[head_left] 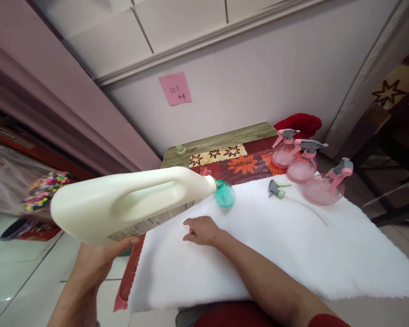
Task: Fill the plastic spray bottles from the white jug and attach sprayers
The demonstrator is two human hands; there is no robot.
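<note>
White jug (122, 204), gripped by left hand (95, 263), tilts to teal bottle (224, 194); right hand (201, 230) open.

Soft, even light fills the scene, bright and nearly shadowless. The white cloth (293, 254) on the bench (221, 138) is almost washed out and its texture is faint; only a thin shadow lies under the right hand (201, 230). The white jug (129, 202) darkens along its underside toward 7 o'clock. Glossy floor tiles (17, 277) at 8 o'clock carry a pale sheen. The wall moulding (204, 43) runs steeply tilted, and the 3 o'clock margin smears into blur.
</note>
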